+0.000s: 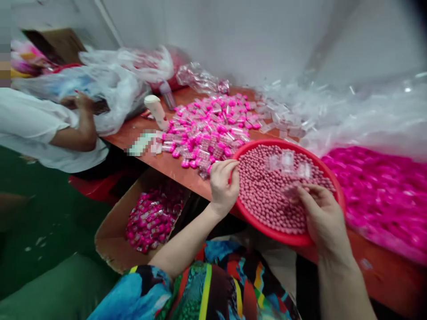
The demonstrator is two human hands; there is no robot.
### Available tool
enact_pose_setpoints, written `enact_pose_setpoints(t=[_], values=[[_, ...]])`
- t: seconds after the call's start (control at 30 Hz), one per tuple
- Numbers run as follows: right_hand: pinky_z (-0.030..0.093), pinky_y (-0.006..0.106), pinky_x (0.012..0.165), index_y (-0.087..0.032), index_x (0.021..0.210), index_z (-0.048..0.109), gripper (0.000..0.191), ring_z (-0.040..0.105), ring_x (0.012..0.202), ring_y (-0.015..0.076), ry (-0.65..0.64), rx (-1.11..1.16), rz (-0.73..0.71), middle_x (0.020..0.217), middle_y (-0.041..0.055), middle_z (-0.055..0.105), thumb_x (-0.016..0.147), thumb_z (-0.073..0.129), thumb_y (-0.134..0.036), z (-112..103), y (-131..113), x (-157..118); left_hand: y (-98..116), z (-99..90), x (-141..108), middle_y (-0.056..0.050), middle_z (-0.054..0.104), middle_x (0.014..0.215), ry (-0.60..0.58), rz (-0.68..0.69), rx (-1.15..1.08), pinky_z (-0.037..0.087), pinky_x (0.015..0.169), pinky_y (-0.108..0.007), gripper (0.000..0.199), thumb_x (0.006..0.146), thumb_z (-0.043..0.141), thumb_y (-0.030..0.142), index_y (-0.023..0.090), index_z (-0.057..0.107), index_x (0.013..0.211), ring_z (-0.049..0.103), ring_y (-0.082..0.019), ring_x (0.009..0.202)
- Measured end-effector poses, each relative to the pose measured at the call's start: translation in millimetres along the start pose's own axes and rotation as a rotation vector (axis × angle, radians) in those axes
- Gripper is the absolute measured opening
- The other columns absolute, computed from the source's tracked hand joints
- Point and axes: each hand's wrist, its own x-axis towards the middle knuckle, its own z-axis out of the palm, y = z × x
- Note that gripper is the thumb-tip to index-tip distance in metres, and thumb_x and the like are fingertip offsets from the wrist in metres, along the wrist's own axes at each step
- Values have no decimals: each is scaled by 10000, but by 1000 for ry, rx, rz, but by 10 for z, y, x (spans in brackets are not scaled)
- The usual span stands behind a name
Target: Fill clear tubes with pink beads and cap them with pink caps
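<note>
A round red basin [339, 195] full of small pink beads [267, 200] sits in front of me on the table. At its left rim is my left hand [224, 184], fingers and thumb curled closed around the edge. My right hand [322, 209] is over the right part of the beads, thumb and fingertips pinching a small clear plastic case [292, 190]. Several more clear cases [287, 161] lie on top of the beads. Left of the basin spreads a pile of small bead-filled cases with bright pink caps [207, 133].
Bright pink caps [383, 195] fill a bag at right, below a heap of clear plastic pieces [320, 106]. A cardboard box [113, 235] with pink-capped cases stands below the table [187, 175]. A white cup [155, 109] and a co-worker [50, 124] are at left.
</note>
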Motion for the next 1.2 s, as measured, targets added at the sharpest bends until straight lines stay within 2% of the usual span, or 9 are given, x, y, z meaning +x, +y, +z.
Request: enact_pose_setpoints(t=[0.07, 0.13, 0.23, 0.3, 0.4, 0.6, 0.83, 1.07, 1.2], values=[[591, 469, 965, -357, 1005, 672, 356, 714, 892, 246, 15, -10, 30, 1016, 55, 694, 770, 864, -542, -16, 21, -2, -315, -93, 9, -194, 443, 1635, 42, -94, 238, 226, 1309, -585, 424, 1025, 515, 329, 167, 603, 1407, 272, -354, 1591], [603, 497, 954, -396, 990, 677, 361, 720, 911, 273, 0, -56, 50, 1013, 63, 701, 744, 858, -589, -9, 46, 2, -604, -124, 35, -172, 193, 1754, -75, -121, 370, 87, 1311, -674, 647, 980, 583, 448, 193, 470, 1563, -1, -422, 1638], [649, 490, 850, -404, 936, 678, 403, 741, 936, 313, -24, -123, 51, 996, 81, 730, 663, 858, -639, 36, 68, 13, -884, -85, 63, -122, 149, 1771, -283, -85, 459, -7, 1274, -748, 854, 870, 700, 564, 335, 392, 1633, -130, -466, 1614], [675, 472, 807, -374, 919, 681, 448, 759, 940, 327, -11, -128, 44, 981, 81, 747, 609, 866, -640, 73, 66, 16, -969, -39, 81, -135, 151, 1768, -355, -86, 483, 16, 1242, -797, 929, 812, 753, 567, 370, 379, 1639, -129, -498, 1603], [695, 424, 734, -342, 917, 684, 472, 772, 888, 313, 18, -128, 54, 930, 70, 756, 581, 867, -620, 117, 41, 14, -1009, 20, 188, -184, 56, 1773, -357, -125, 495, 93, 1168, -876, 966, 820, 739, 551, 318, 335, 1667, -153, -548, 1578], [679, 363, 640, -310, 866, 716, 459, 761, 800, 288, 34, -156, 57, 880, 71, 768, 542, 882, -590, 136, 25, 43, -1063, 169, 761, -221, -33, 1766, -298, -90, 468, 181, 1100, -909, 893, 878, 717, 521, 291, 356, 1662, -143, -576, 1567], [663, 262, 655, -233, 905, 738, 531, 757, 788, 236, -51, -118, 96, 874, 56, 775, 574, 899, -616, 79, 194, 122, -1137, 437, 1440, -245, 16, 1760, -243, -16, 396, 172, 1073, -926, 943, 830, 809, 516, 262, 400, 1640, -89, -610, 1562], [659, 251, 681, -230, 919, 738, 493, 754, 792, 220, -78, -89, 64, 867, 49, 761, 610, 908, -574, 47, 291, 149, -1034, 562, 1887, -298, 101, 1735, -201, -41, 384, 261, 1087, -852, 779, 910, 752, 486, 194, 445, 1563, -18, -563, 1582], [675, 342, 669, -291, 860, 749, 427, 763, 767, 271, -92, -107, 24, 834, 61, 756, 581, 903, -575, 81, 269, 154, -958, 480, 2138, -304, 267, 1680, -241, -65, 384, 416, 1064, -769, 757, 849, 847, 401, 140, 520, 1480, 219, -538, 1550]])
